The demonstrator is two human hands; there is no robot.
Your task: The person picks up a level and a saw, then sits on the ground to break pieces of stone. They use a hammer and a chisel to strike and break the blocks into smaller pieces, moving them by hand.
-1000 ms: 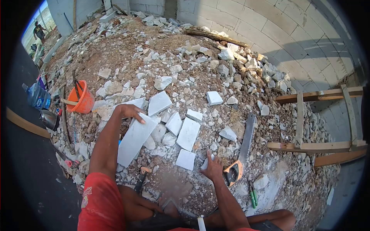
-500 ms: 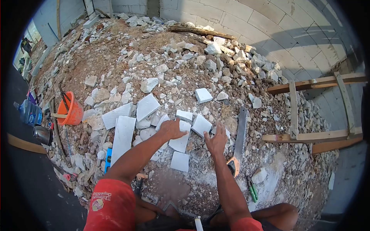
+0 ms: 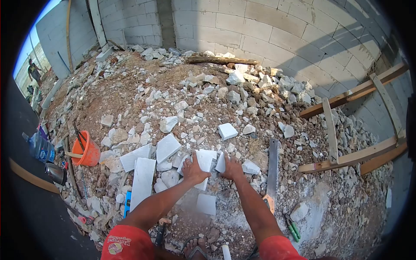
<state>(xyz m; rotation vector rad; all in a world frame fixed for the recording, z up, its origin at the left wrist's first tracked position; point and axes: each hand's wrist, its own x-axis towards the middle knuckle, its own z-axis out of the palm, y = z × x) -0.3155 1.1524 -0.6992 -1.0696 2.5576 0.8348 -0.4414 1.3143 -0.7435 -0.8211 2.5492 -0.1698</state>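
My left hand (image 3: 195, 171) spans the left part of a white block (image 3: 203, 161), its thumb lying across the face and its fingers along the left edge. To the right, my right hand (image 3: 232, 168) grips a smaller white block (image 3: 220, 163), partly hidden under the fingers. The two blocks are close together, with a narrow gap between them. A squarish white piece (image 3: 206, 204) lies just below, and another white chunk (image 3: 251, 167) sits right of my right hand. More cut pieces lie to the left: a long slab (image 3: 143, 182) and a tilted block (image 3: 167, 147).
A handsaw (image 3: 272, 169) lies at right, with green-handled pliers (image 3: 294, 231) below it. A blue level (image 3: 127, 203) is beside the slab. Further left stand an orange bucket (image 3: 89, 151) and a water bottle (image 3: 41, 147). A wooden frame (image 3: 355, 156) leans at right. A person (image 3: 34, 71) is far left.
Both hands have come down onto the blocks. The right hand has closed on the smaller block, which appears shifted left toward the other one. The camera view has tilted up.
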